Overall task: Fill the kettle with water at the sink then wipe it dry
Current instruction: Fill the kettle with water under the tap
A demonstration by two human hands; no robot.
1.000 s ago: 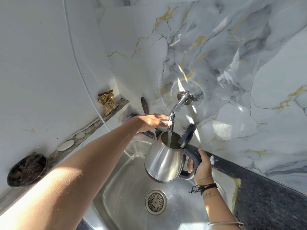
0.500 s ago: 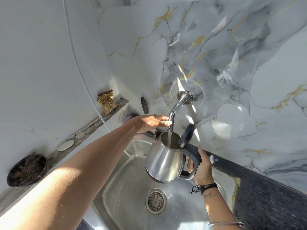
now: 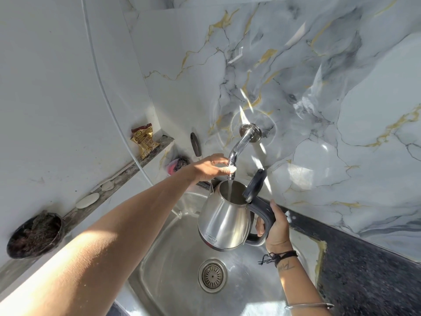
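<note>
Steel sink [image 3: 159, 265] — kettle [image 3: 224, 222] clear above basin

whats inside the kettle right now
A thin stream of water from the tap falls through the kettle mouth, lid flipped up. The steel wall hides the water level.

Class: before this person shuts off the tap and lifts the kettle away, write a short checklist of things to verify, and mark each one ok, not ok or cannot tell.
1. Kettle mouth under the tap, stream running inside: ok.
2. Lid flipped open, clear of the stream: ok.
3. Right hand wrapped round the black handle: ok.
4. Left hand on the tap's spout end, ready to shut it: ok.
5. Water level high enough: cannot tell.
6. Cloth for wiping dry within reach: cannot tell; none in view.
7. Kettle over the sink for drips: ok.
</note>
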